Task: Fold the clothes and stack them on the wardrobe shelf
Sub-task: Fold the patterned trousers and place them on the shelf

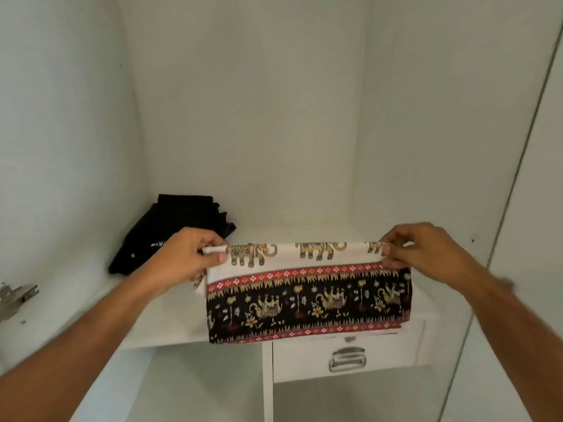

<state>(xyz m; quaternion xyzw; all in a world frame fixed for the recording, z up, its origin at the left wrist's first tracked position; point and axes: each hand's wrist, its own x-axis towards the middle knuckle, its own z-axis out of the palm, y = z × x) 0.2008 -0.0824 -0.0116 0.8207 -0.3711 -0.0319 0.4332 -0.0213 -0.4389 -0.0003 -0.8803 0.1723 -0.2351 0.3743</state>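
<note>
A folded cloth with an elephant print (307, 296), white on top with a black and red border below, hangs in front of the white wardrobe shelf (164, 318). My left hand (185, 260) pinches its upper left corner. My right hand (426, 248) pinches its upper right corner. The cloth's lower edge drapes over the shelf's front edge. A folded black garment with white lettering (170, 233) lies on the shelf at the back left, partly hidden behind my left hand.
White wardrobe walls close in the shelf on the left, back and right. Below the shelf sits a small drawer with a metal handle (347, 359). A metal door hinge (15, 300) shows at the left edge. A door edge (518, 166) runs down the right.
</note>
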